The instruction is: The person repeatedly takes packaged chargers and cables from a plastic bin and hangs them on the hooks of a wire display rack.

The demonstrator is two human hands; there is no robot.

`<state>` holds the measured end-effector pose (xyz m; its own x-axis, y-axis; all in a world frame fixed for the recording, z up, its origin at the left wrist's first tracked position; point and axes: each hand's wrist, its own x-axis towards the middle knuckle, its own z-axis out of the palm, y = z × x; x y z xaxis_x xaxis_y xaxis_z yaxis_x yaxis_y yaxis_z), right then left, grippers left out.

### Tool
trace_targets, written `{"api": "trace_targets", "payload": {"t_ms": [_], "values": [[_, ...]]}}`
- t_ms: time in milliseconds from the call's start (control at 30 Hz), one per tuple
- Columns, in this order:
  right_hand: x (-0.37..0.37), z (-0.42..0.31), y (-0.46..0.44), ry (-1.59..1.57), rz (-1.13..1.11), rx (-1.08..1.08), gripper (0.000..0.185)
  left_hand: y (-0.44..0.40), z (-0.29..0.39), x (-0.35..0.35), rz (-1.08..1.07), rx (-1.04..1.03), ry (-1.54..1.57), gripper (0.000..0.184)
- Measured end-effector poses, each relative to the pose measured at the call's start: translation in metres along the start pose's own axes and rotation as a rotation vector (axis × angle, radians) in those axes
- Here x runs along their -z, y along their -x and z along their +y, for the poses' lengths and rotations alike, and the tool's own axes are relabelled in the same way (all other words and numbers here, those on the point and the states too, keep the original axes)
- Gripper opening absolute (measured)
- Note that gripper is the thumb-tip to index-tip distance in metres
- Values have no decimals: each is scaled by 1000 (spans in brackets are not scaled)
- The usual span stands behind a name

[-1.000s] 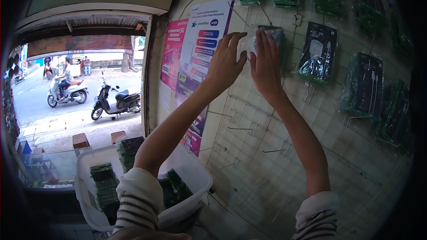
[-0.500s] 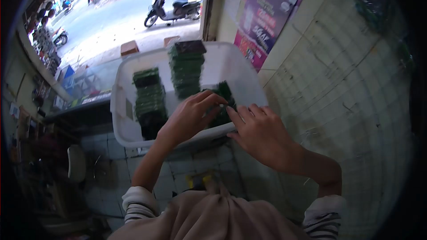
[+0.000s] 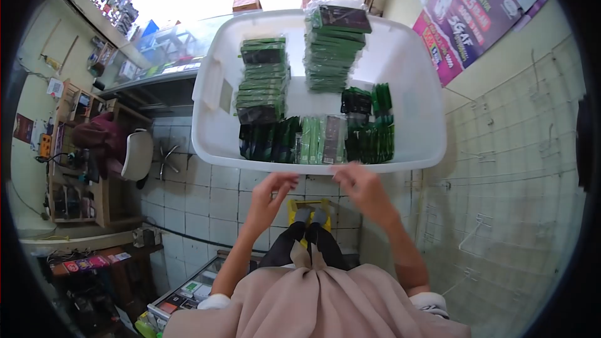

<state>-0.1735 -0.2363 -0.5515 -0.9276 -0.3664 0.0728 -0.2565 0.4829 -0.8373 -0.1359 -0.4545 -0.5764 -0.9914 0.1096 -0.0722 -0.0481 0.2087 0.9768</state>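
A white plastic tub [image 3: 413, 131] holds several rows of flat green packets, many in clear wrap. One stack [image 3: 335, 53] stands at the back with a dark pack on top, and another stack [image 3: 261, 81] runs along the left. Dark green packets [image 3: 269, 141], lighter green packets [image 3: 313, 141] and more dark ones [image 3: 370, 141] line the near side. My left hand [image 3: 269, 197] is just short of the near rim, fingers bent and thumb apart, holding nothing visible. At that rim, my right hand [image 3: 363, 189] has loosely spread fingers, slightly blurred, with nothing visible in them.
A glass display case [image 3: 166, 53] adjoins the tub's left side. On the right is a wire grid with hooks [image 3: 488, 163]; a purple poster [image 3: 466, 19] hangs above it. A yellow step stool [image 3: 310, 203] is under my feet, and a white chair [image 3: 138, 153] stands left.
My view has tilted down, bringing the whole tub and my feet into sight. Both hands have drawn back from over the right-hand packets to the near rim and moved apart.
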Motion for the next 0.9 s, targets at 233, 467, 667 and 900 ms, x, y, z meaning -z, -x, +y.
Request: {"api": "trace_targets", "payload": {"t_ms": [233,467,667,900], "values": [[9,103,-115,47,93,-105,25,-130,-43,-11,79,-52,87,22],[-58,211,-145,216,-248,-499,71,-195,-133,-56,-199,327,-95,41],[-64,203,-136,260,-499,-546,88,-203,-169,-73,-254,439,-702,52],[-89,197,-130,489,-392,-577,95,-195,-152,-78,-401,366,-860,50]]}}
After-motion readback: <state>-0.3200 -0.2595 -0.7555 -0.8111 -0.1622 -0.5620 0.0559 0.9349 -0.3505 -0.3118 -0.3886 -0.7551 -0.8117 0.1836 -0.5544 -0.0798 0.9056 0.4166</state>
